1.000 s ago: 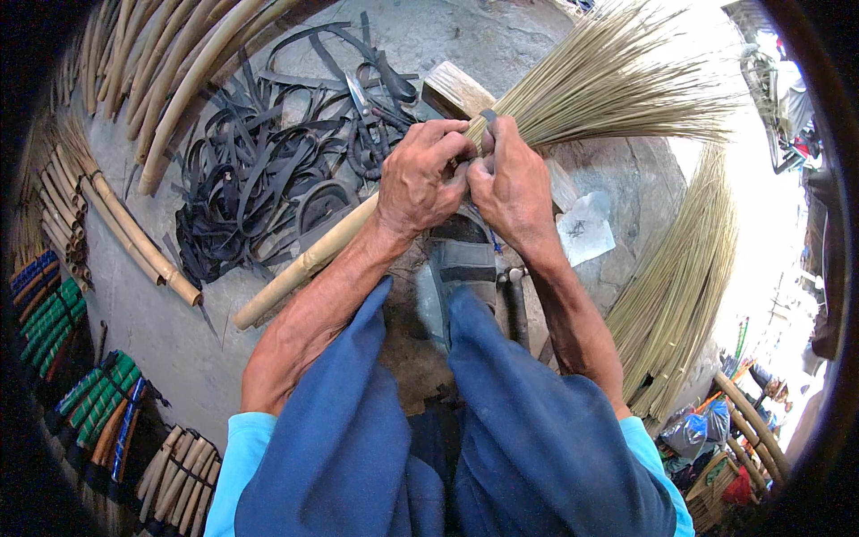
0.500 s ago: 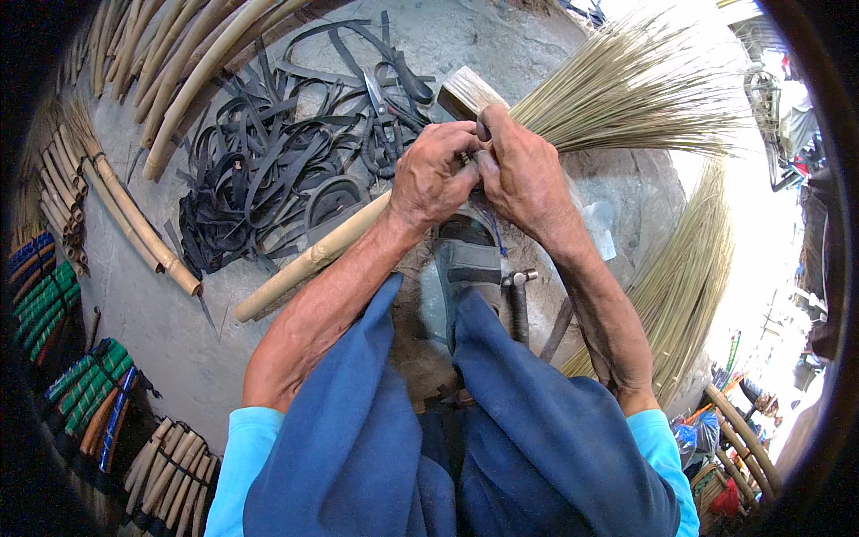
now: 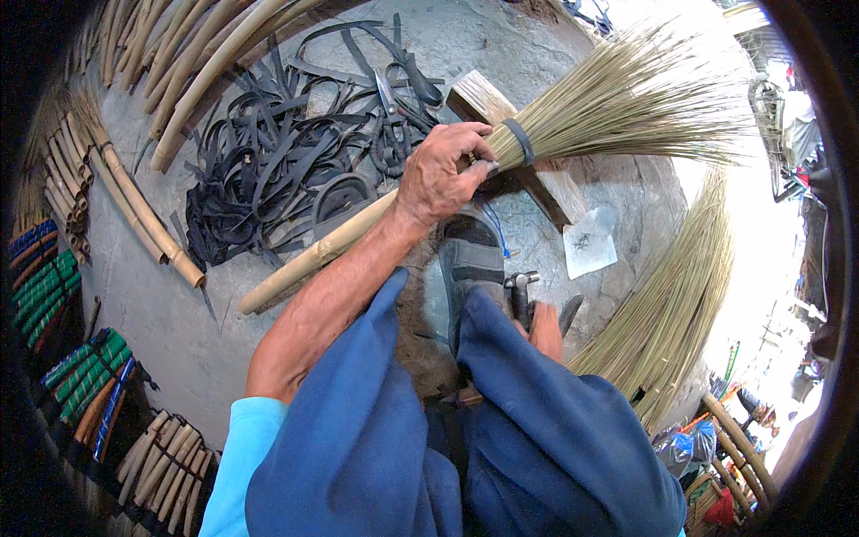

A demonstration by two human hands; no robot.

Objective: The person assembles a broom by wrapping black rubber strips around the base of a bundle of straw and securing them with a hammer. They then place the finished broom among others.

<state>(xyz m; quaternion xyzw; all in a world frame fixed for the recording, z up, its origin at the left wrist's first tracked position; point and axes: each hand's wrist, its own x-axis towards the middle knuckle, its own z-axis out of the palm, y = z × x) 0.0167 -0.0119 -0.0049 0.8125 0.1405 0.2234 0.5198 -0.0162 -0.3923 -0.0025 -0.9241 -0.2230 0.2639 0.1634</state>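
My left hand (image 3: 445, 172) is closed round the neck of a straw broom (image 3: 617, 103), where the bristles meet a pale bamboo handle (image 3: 327, 253). A dark rubber band (image 3: 518, 141) circles the bristles just beyond my fingertips. Under the broom's neck lies a wooden block (image 3: 552, 194). Beside my right knee, my right hand (image 3: 545, 332) is closed at the dark handle of a hammer (image 3: 521, 281). The hammer stands head up next to my sandal (image 3: 472, 259), and my trouser leg hides part of that hand.
A heap of black rubber strips (image 3: 268, 161) with scissors (image 3: 386, 97) lies beyond my left forearm. Loose straw (image 3: 667, 304) rests at the right, near a curved blade (image 3: 570, 313) and a whitish sheet (image 3: 591, 243). Bamboo poles (image 3: 148, 219) and bundled sticks (image 3: 165, 470) line the left.
My right hand has left the broom's neck and come down to the hammer beside my knee, uncovering the rubber band. My left hand stays on the broom.
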